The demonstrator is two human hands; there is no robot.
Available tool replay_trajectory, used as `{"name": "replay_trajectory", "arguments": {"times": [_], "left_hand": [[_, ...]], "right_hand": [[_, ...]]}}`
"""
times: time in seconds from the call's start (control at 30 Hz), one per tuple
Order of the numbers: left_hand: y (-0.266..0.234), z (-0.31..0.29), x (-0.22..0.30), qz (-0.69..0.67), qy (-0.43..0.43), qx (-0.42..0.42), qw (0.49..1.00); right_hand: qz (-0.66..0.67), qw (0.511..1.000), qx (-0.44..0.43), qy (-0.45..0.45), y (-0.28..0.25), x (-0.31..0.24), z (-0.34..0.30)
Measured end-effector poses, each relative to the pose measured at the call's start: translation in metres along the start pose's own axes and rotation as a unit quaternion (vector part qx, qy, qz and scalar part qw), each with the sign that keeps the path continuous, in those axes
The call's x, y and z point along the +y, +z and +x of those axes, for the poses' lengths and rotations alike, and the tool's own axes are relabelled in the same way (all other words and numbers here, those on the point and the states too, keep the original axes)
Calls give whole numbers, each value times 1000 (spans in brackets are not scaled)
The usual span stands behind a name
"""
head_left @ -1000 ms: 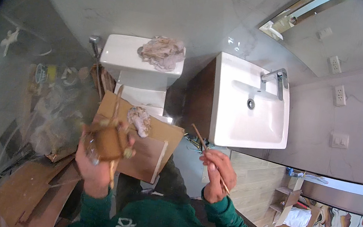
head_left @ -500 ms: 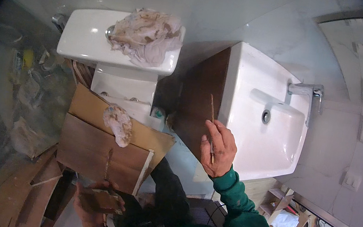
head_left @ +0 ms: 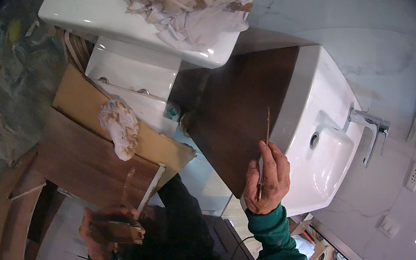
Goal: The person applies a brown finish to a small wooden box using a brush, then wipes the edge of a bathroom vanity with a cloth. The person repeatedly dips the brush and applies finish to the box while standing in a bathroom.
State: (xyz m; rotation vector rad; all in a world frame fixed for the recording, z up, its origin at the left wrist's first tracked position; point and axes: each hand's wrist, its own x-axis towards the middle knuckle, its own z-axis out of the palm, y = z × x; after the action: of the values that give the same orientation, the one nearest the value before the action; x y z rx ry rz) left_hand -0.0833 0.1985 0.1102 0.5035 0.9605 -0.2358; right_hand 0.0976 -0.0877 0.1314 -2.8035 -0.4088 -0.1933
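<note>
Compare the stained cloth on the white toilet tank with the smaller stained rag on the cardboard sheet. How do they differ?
The stained cloth on the tank is large and spread wide; the small rag on the cardboard is bunched into a narrow lump. The cloth lies high on the white toilet tank; the rag lies lower. Both are whitish with brown stains.

Bathroom with marble-look walls (head_left: 340,21). White toilet (head_left: 128,17), white basin (head_left: 315,161) on brown cabinet (head_left: 237,107). Wall sockets (head_left: 414,175) at right.

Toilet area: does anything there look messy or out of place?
Yes. A stained, crumpled rag is heaped on the toilet tank lid, and a second soiled rag lies on cardboard and wood panels stacked over the toilet bowl, odd for a bathroom.
</note>
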Motion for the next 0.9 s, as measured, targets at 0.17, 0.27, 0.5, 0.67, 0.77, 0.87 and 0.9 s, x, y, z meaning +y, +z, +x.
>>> {"name": "replay_trajectory", "arguments": {"times": [0.17,0.27,0.5,0.67,0.77,0.87,0.9], "left_hand": [[-22,8,7,6,3,-20,1000],[-31,11,10,16,9,-10,1000],[-40,15,29,18,12,-11,1000],[-33,14,41,21,19,60,998],[-26,11,46,31,26,91,995],[-18,8,48,70,51,87,992],[-16,7,47,89,60,80,991]], "right_hand": [[-12,1000,-9,9,5,-3,-1],[-29,999,-3,18,9,-3,0],[-106,994,15,-20,18,9,34],[-131,990,36,-44,31,25,83],[-152,986,38,-50,38,34,108],[-179,982,42,-50,44,41,124],[-183,981,38,-47,46,44,127]]}}
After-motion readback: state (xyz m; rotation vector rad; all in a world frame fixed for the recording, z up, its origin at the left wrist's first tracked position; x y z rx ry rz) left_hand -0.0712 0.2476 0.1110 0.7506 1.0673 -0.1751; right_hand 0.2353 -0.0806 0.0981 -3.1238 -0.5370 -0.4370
